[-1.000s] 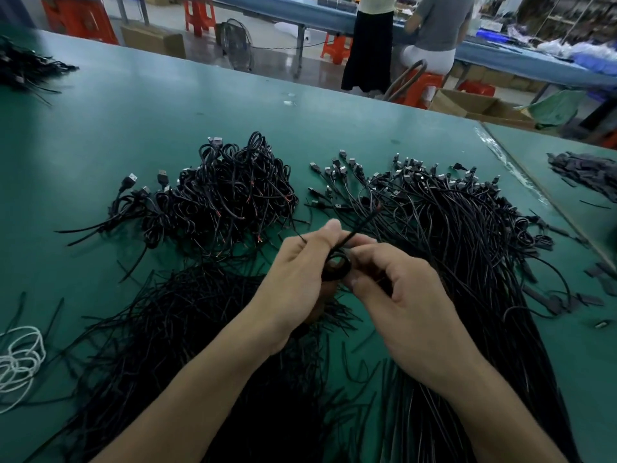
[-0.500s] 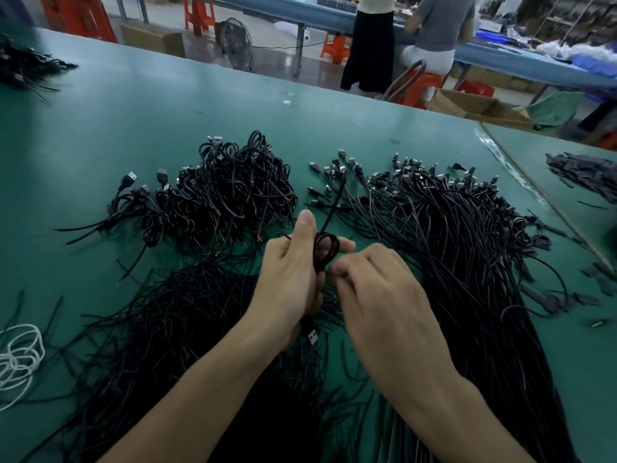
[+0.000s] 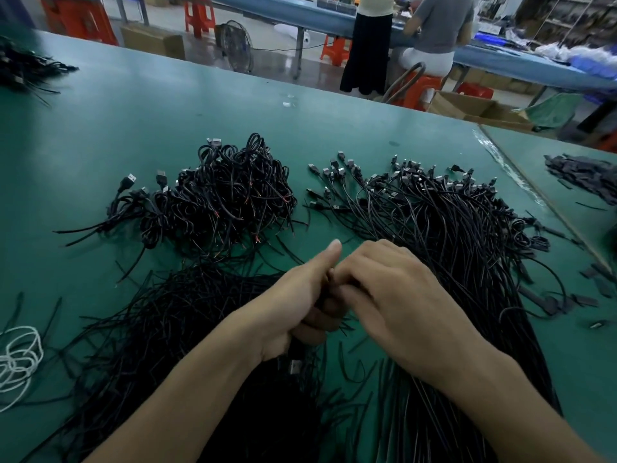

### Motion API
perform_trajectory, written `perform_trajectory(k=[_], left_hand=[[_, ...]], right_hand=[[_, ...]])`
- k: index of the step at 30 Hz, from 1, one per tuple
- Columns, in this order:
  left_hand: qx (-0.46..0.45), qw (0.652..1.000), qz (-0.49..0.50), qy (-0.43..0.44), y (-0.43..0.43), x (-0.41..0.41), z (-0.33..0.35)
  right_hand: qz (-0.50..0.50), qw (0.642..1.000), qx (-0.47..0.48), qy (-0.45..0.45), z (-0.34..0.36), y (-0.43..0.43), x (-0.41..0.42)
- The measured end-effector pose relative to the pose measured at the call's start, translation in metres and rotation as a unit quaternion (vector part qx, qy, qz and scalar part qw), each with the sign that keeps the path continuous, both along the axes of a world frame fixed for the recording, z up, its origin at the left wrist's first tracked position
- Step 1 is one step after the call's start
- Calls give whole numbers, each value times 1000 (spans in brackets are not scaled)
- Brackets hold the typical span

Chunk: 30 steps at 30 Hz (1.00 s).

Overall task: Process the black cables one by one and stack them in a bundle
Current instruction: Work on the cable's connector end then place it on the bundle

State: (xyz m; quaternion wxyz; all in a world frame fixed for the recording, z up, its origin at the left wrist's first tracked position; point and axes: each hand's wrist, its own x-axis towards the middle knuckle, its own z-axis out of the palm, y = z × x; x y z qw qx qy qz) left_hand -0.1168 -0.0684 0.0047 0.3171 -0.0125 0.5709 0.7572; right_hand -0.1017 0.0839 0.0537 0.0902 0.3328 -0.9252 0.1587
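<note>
Black cable (image 3: 293, 366) sits between my two hands near the middle of the green table (image 3: 133, 111), with little showing but its USB plug below my left palm. At the far left edge lies a looped white cord (image 3: 18, 359). Next comes a pile of coiled black cables (image 3: 227, 195) with plugs poking out on its left, and nearer me a heap of loose black strands (image 3: 160, 329). My left hand (image 3: 293, 302) is over that heap's right edge, thumb up, fingers curled round the cable. My right hand (image 3: 394, 295) touches the left, fingers curled in and pinching the same cable. To the right spreads a broad heap of straight black cables (image 3: 450, 228), plugs fanned at the far end. Beyond it, a few flat dark pieces (image 3: 547, 304) lie scattered.
</note>
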Motion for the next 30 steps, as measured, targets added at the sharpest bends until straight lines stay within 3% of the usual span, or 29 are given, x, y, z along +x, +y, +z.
perform_trajectory(k=[4, 8, 11, 22, 30], left_hand=[[-46, 985, -131, 106, -9, 3, 7], [-87, 957, -207, 182, -10, 5, 10], [-110, 956, -196, 186, -6, 5, 8], [-137, 961, -135, 201, -4, 6, 3], [-107, 977, -77, 166, -3, 6, 5]], right_hand=[[-23, 995, -40, -89, -3, 9, -2], [43, 999, 12, -23, 1, 9, 4], [45, 998, 38, 2, -1, 8, 7], [18, 998, 46, -37, -6, -1, 7], [-7, 998, -52, -26, -11, 2, 2]])
